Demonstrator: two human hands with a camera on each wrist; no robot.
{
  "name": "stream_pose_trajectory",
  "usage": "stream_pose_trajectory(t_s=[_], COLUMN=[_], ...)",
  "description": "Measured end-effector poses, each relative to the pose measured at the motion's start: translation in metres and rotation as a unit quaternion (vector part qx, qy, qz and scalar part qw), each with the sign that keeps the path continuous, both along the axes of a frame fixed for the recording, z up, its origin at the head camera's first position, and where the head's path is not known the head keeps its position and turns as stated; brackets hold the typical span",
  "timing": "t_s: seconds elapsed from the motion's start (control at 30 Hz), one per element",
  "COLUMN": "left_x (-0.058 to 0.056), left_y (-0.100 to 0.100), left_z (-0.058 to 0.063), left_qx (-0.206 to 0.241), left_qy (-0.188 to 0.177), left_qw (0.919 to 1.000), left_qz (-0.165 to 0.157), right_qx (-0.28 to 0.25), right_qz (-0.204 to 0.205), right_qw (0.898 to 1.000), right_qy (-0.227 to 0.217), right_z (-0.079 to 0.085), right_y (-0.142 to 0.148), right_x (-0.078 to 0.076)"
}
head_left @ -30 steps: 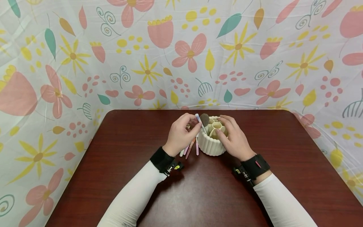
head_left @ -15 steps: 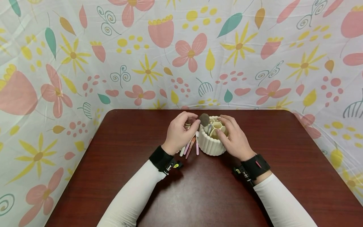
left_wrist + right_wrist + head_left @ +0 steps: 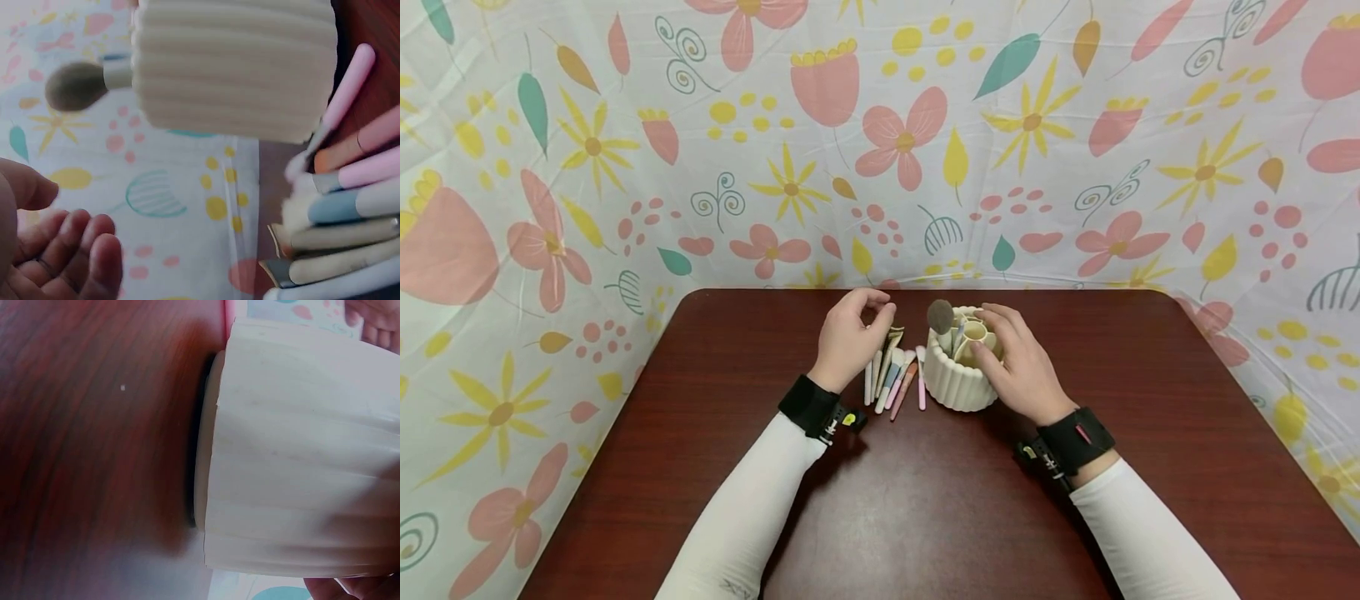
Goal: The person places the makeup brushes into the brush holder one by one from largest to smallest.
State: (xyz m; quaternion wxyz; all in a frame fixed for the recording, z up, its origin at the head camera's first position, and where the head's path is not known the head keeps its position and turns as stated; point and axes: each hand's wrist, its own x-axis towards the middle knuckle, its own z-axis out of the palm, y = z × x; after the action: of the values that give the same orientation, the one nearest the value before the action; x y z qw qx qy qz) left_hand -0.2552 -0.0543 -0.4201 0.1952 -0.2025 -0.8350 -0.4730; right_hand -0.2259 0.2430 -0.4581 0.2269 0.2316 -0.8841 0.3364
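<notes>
A cream ribbed brush holder (image 3: 964, 382) with inner compartments stands upright on the table. In its left compartments are a large fluffy makeup brush (image 3: 940, 317) and a slimmer brush (image 3: 959, 327). My right hand (image 3: 1018, 362) grips the holder's right side, thumb at the near rim. My left hand (image 3: 852, 337) hovers over the left end of a row of makeup brushes (image 3: 891, 379), its fingers loosely bent around nothing. In the left wrist view the left hand (image 3: 69, 250) is apart from the holder, and pink, orange, blue-and-white and cream brushes (image 3: 350, 206) lie beside it.
The dark red-brown table (image 3: 880, 517) reaches back to a flower-printed cloth (image 3: 902, 167) hanging behind it. One pink-handled brush (image 3: 922, 379) lies close against the holder's left foot.
My left hand let go of a slim brush, which now stands in the holder, and moved left, uncovering more of the lying brushes. My right hand stayed on the holder.
</notes>
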Motion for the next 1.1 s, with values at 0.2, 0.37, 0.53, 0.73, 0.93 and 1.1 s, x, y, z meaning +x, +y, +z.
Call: stream_pose_trajectory(t_s=[0.2,0.37,0.53,0.73,0.93,1.1], left_x=[-0.011,-0.018,-0.021,-0.027,-0.057,-0.06], left_y=[-0.014,-0.023,-0.027,-0.029,-0.036,-0.037], left_z=[-0.01,-0.022,-0.03,-0.043,-0.084,-0.089], left_qx=[-0.033,-0.077,-0.129,-0.159,-0.184,-0.199], left_qy=[-0.089,-0.158,-0.19,-0.222,-0.231,-0.254], left_qw=[0.9953,0.9837,0.972,0.9603,0.954,0.9455], left_qz=[0.02,0.036,0.051,0.058,0.047,0.045], right_qx=[0.0,0.0,-0.002,-0.002,-0.001,-0.001], right_qz=[0.002,0.002,-0.001,0.0,0.0,0.001], right_qw=[1.0,1.0,1.0,1.0,1.0,1.0], right_qy=[-0.001,-0.001,-0.004,-0.001,0.002,0.003], right_z=[0.0,0.001,0.001,0.0,0.0,0.0], right_y=[0.0,0.0,-0.001,-0.001,-0.001,0.0], right_x=[0.0,0.0,0.001,0.0,0.0,-0.001])
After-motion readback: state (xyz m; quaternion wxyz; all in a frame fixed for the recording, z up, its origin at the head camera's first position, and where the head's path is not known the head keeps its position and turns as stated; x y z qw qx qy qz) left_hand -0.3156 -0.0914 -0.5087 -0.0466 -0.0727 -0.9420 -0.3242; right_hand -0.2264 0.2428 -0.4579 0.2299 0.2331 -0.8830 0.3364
